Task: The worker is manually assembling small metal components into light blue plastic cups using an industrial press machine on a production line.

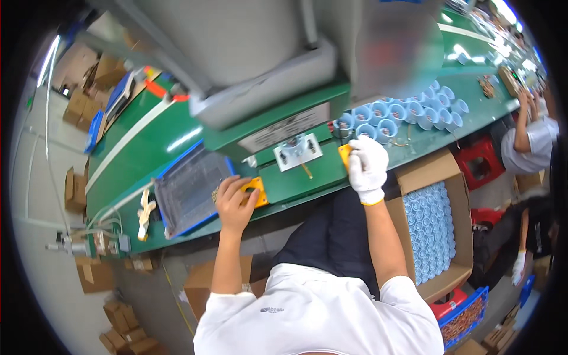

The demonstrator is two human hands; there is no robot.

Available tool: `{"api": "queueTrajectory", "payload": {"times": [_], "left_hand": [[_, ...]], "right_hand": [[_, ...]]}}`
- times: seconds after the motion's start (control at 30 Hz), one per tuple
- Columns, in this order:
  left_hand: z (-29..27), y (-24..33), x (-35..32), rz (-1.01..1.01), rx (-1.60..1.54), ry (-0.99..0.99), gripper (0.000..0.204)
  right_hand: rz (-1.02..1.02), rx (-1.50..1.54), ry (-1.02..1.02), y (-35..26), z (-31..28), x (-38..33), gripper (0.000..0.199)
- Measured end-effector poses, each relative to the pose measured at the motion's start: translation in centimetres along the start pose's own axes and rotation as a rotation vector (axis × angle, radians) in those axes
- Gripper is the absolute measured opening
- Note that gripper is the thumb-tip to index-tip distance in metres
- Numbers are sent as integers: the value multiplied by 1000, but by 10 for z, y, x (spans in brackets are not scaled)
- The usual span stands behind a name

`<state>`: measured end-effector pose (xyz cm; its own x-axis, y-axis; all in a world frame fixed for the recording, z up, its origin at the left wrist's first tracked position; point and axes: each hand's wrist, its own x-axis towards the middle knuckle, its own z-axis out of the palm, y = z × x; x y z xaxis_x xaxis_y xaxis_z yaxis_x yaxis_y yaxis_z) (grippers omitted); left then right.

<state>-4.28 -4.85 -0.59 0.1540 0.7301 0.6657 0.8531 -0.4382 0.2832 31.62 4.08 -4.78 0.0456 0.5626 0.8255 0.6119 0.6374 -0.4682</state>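
Note:
My bare left hand [234, 203] has its fingers spread and rests at a yellow bracket [258, 192] on the left front of a green machine base [278, 184]. Over a matching yellow bracket [345, 155] on the right, my right hand [368, 167] in a white glove curls its fingers against it. Between the hands lies a silver fixture plate [297, 152] bolted to the base. A small part with a thin brownish lead [306, 171] sits on it. The machine's grey and green upper body [266, 77] covers what lies behind.
Light blue cups [387, 128] with contents crowd the bench at right. An open carton [438, 163] of similar blue cups stands by my right arm. Left are a blue-edged tray [192, 189] and a loose glove [145, 214]. Another person [532, 139] sits far right.

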Motion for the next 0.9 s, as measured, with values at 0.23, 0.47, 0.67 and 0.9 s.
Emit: {"api": "queueTrajectory", "payload": {"times": [0.23, 0.47, 0.67, 0.9], "left_hand": [[-8, -72, -9, -457, 68, 59, 15], [-2, -91, -17, -518, 166, -183, 18], [1, -96, -22, -588, 157, -140, 14], [-2, -85, -22, -644, 126, -106, 12]], "right_hand": [[80, 165, -21, 18, -6, -9, 19], [72, 198, -51, 22, -3, -12, 19], [60, 198, -3, 18, -4, -8, 16], [62, 192, -9, 20, -7, -16, 16]]}}
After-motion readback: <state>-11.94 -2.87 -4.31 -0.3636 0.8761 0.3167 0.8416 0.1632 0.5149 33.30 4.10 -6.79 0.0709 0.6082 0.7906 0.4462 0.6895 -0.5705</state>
